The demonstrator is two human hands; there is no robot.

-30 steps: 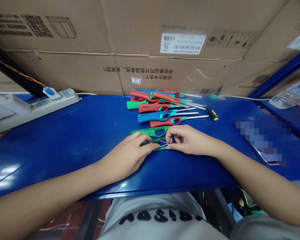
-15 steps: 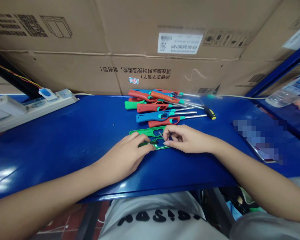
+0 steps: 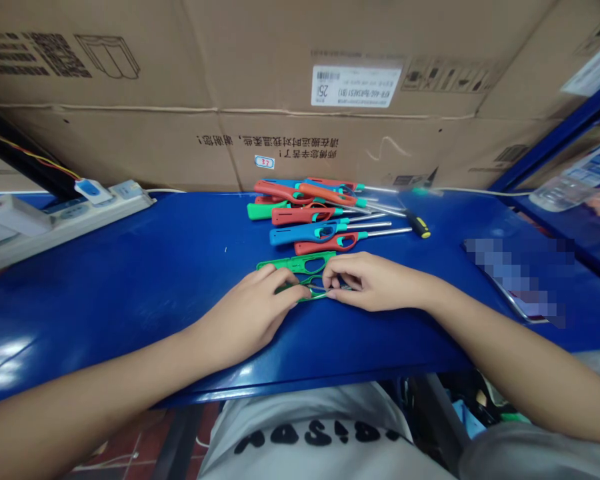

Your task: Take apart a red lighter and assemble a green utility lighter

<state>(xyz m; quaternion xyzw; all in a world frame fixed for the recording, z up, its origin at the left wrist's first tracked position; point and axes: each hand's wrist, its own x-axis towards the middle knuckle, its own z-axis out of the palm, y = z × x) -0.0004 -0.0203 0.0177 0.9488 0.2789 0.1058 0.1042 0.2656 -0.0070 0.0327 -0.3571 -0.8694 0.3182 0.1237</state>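
Note:
Two green halves of a gas lighter's casing lie on the blue table. The farther casing half (image 3: 296, 264) shows its hollow inside and trigger opening. My left hand (image 3: 257, 310) has its fingers closed on the nearer casing half (image 3: 314, 297), near its handle end. At its front end my right hand (image 3: 367, 281) pinches a thin, wire-like piece (image 3: 317, 287), which runs along the nearer half. Fingers hide much of this half and the small parts inside it.
Several assembled lighters (image 3: 300, 232), red, blue, orange and green, are piled behind the hands. A black-and-yellow screwdriver (image 3: 420, 227) lies by their tips. A phone (image 3: 510, 283) is at right, a power strip (image 3: 70, 213) at left. Cardboard boxes (image 3: 155, 147) stand behind.
The thin piece stood tilted upward from the nearer half and now lies almost flat along it. My right hand has come slightly down and left with it. My left hand has hardly moved.

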